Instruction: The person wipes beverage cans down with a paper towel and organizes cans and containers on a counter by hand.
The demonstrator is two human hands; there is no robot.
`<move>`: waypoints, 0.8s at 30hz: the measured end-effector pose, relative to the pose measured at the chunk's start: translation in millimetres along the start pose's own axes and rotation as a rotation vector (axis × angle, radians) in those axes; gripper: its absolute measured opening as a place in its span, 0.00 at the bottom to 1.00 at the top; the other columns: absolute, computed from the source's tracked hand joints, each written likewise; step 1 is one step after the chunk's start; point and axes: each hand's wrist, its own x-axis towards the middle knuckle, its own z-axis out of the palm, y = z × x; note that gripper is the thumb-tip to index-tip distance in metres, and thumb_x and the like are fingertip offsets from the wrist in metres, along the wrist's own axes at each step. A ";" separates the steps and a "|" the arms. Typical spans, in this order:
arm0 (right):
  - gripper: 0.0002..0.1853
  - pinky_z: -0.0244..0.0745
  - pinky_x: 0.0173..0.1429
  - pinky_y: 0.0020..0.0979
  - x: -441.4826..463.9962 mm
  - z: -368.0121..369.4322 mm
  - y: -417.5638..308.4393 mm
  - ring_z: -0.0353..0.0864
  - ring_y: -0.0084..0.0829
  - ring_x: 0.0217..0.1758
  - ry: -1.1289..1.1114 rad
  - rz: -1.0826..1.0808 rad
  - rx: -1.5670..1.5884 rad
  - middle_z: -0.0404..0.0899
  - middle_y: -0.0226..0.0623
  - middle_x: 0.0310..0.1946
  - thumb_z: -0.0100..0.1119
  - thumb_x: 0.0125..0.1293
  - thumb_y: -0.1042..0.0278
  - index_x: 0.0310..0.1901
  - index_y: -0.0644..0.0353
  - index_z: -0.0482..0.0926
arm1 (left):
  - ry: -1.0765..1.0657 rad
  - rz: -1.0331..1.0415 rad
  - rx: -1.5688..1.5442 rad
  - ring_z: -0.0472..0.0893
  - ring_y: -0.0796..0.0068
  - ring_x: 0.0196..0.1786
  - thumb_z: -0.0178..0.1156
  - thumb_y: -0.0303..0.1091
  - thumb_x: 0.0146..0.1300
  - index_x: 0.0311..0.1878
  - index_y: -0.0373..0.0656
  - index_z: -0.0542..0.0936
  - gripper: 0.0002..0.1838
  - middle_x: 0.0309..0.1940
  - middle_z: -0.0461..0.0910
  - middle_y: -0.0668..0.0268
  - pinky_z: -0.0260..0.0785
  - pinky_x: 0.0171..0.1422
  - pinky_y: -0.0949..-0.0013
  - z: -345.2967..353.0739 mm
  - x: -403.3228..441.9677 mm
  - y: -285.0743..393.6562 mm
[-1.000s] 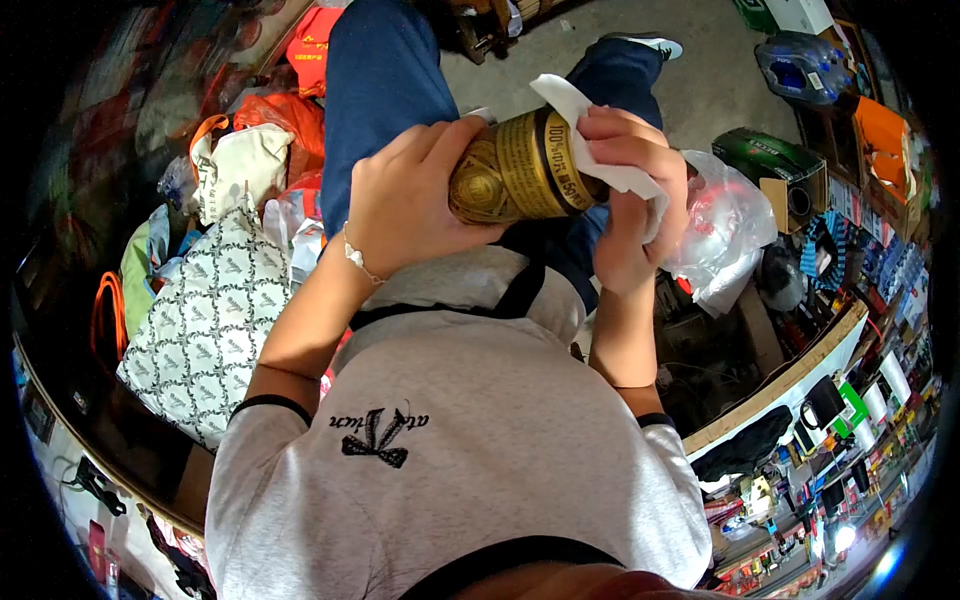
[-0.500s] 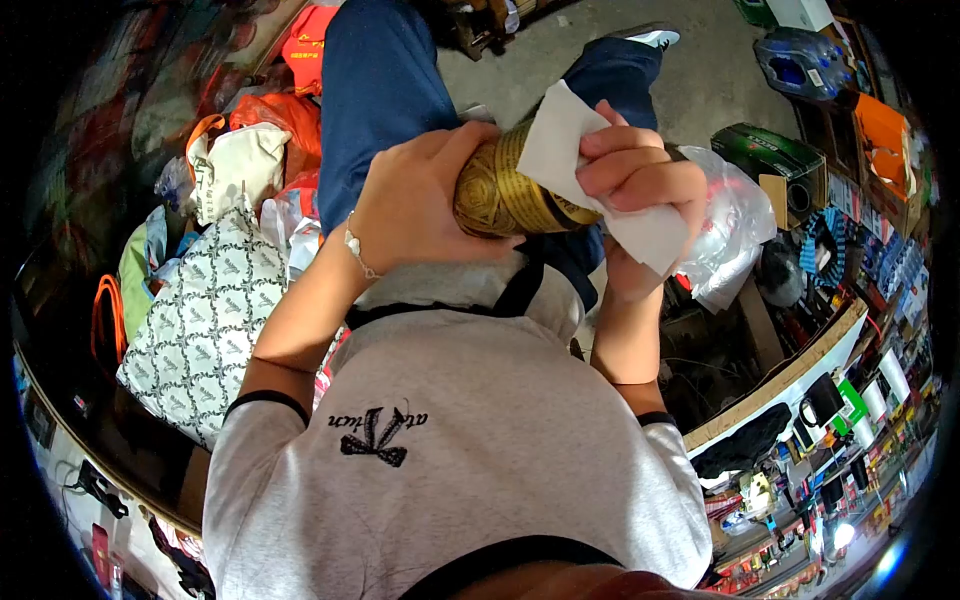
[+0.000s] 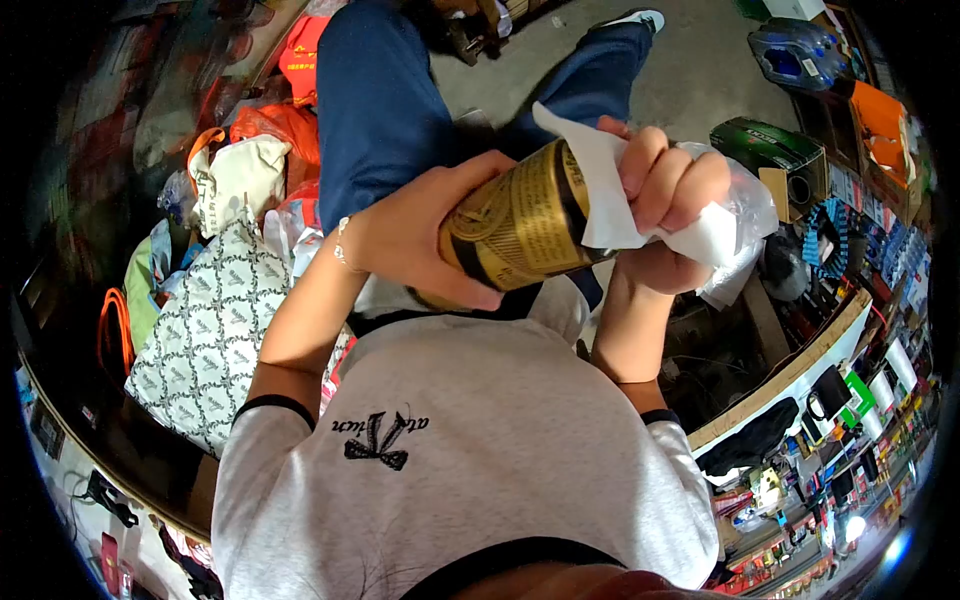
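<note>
A gold and black cylindrical canister (image 3: pixel 525 215) lies tilted above my lap, its right end raised. My left hand (image 3: pixel 425 225) is wrapped round its left end, thumb and fingers on opposite sides. My right hand (image 3: pixel 670 195) is closed on a white paper tissue (image 3: pixel 605 195), which lies against the canister's right end. The tissue and fingers hide that end, so I cannot tell whether it has a lid.
At left lie a white patterned bag (image 3: pixel 215 335), a cream cloth bag (image 3: pixel 240 180) and red plastic bags (image 3: pixel 280 135). To the right are a clear plastic bag (image 3: pixel 745 205), a green box (image 3: pixel 765 150) and a counter edge (image 3: pixel 790 370) with many small goods.
The canister has turned so that more of its printed side shows. My right hand and the tissue have moved right, toward its right end; my left hand still grips the other end.
</note>
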 end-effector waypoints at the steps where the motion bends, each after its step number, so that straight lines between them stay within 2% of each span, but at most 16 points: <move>1: 0.13 0.60 0.58 0.41 -0.5 0.9 -0.5 0.69 0.32 0.31 -0.006 -0.007 -0.004 0.72 0.33 0.19 0.47 0.63 0.59 0.23 0.53 0.65 | -0.001 0.008 0.005 0.76 0.70 0.41 0.73 0.39 0.33 0.50 0.37 0.64 0.39 0.37 0.76 0.61 0.67 0.46 0.70 -0.8 -0.4 1.3; 3: 0.12 0.59 0.58 0.41 -1.6 3.4 -0.5 0.67 0.31 0.31 0.024 -0.013 0.070 0.71 0.32 0.19 0.47 0.63 0.59 0.24 0.53 0.64 | -0.104 -0.090 -0.425 0.68 0.77 0.52 0.72 0.35 0.35 0.57 0.36 0.57 0.45 0.50 0.69 0.62 0.60 0.56 0.72 -1.2 -3.3 -2.7; 4: 0.12 0.59 0.59 0.41 -2.9 5.0 0.1 0.66 0.31 0.32 0.030 -0.024 0.063 0.71 0.32 0.20 0.48 0.62 0.59 0.25 0.53 0.64 | -0.177 -0.122 -0.597 0.60 0.76 0.59 0.72 0.33 0.35 0.62 0.35 0.52 0.50 0.58 0.61 0.62 0.54 0.61 0.72 0.2 -6.6 -11.0; 5: 0.12 0.59 0.59 0.41 -3.2 5.2 1.6 0.66 0.31 0.32 0.035 -0.022 0.067 0.71 0.32 0.20 0.48 0.62 0.59 0.25 0.53 0.64 | -0.174 -0.129 -0.598 0.60 0.76 0.59 0.72 0.33 0.35 0.62 0.35 0.52 0.50 0.58 0.61 0.62 0.54 0.61 0.72 3.6 -9.4 -18.2; 7: 0.12 0.58 0.59 0.41 -5.4 4.5 3.4 0.66 0.31 0.32 0.027 -0.065 0.035 0.70 0.31 0.21 0.49 0.61 0.58 0.25 0.53 0.64 | -0.207 -0.171 -1.009 0.60 0.77 0.60 0.73 0.32 0.34 0.64 0.34 0.50 0.54 0.59 0.61 0.62 0.54 0.62 0.72 11.8 -14.7 -28.5; 9: 0.12 0.58 0.60 0.40 -9.0 0.2 3.6 0.66 0.30 0.32 0.029 -0.040 0.033 0.70 0.31 0.21 0.50 0.60 0.57 0.26 0.53 0.64 | -0.283 -0.204 -1.116 0.64 0.70 0.59 0.72 0.32 0.34 0.64 0.34 0.51 0.53 0.57 0.64 0.57 0.57 0.61 0.67 12.6 -15.0 -33.5; 11: 0.10 0.58 0.60 0.39 -8.4 -0.7 4.3 0.66 0.30 0.32 0.068 -0.032 0.057 0.69 0.31 0.21 0.49 0.60 0.60 0.26 0.52 0.63 | -0.601 -0.120 -1.467 0.71 0.61 0.55 0.71 0.33 0.36 0.63 0.33 0.55 0.49 0.53 0.68 0.53 0.63 0.58 0.62 18.1 -8.2 -43.0; 12: 0.09 0.58 0.59 0.39 -9.0 -1.6 6.2 0.65 0.30 0.31 0.078 -0.039 0.087 0.68 0.30 0.19 0.48 0.59 0.63 0.25 0.53 0.63 | -0.498 -0.305 -1.470 0.74 0.56 0.50 0.69 0.35 0.39 0.61 0.33 0.58 0.45 0.49 0.70 0.47 0.67 0.53 0.58 13.7 -11.7 -31.3; 13: 0.09 0.58 0.59 0.39 -8.8 -1.5 5.9 0.65 0.30 0.31 0.073 -0.039 0.086 0.68 0.30 0.19 0.48 0.59 0.63 0.25 0.53 0.63 | -0.498 -0.301 -1.468 0.74 0.56 0.50 0.69 0.35 0.39 0.61 0.33 0.58 0.45 0.49 0.70 0.47 0.67 0.53 0.58 13.6 -11.1 -34.4; 15: 0.08 0.58 0.59 0.38 -10.0 -0.9 4.5 0.65 0.30 0.30 0.104 -0.014 0.131 0.68 0.30 0.18 0.48 0.59 0.64 0.25 0.53 0.63 | -0.747 -0.264 -1.521 0.73 0.56 0.50 0.67 0.36 0.41 0.61 0.33 0.59 0.43 0.49 0.69 0.43 0.68 0.51 0.60 12.7 -7.9 -45.6; 17: 0.08 0.59 0.59 0.38 -11.5 -3.9 1.4 0.64 0.30 0.30 0.094 -0.003 0.117 0.68 0.31 0.18 0.48 0.59 0.63 0.25 0.53 0.63 | -0.865 -0.186 -1.429 0.74 0.55 0.48 0.65 0.41 0.44 0.62 0.35 0.57 0.43 0.47 0.68 0.41 0.69 0.50 0.60 10.7 -1.2 -51.9; 20: 0.08 0.59 0.59 0.38 -11.6 -8.8 -1.4 0.64 0.30 0.30 0.094 0.025 0.071 0.68 0.32 0.18 0.48 0.58 0.63 0.25 0.54 0.64 | -0.926 -0.120 -1.504 0.73 0.56 0.49 0.65 0.45 0.43 0.63 0.35 0.54 0.46 0.48 0.68 0.42 0.69 0.50 0.61 15.9 -0.7 -56.3; 24: 0.06 0.61 0.57 0.39 -11.7 -11.8 0.0 0.69 0.34 0.35 0.098 0.007 -0.195 0.73 0.39 0.22 0.49 0.55 0.67 0.28 0.58 0.66 | -0.982 -0.029 -1.622 0.72 0.57 0.50 0.66 0.50 0.42 0.64 0.36 0.50 0.51 0.49 0.66 0.44 0.68 0.51 0.62 23.3 0.3 -60.7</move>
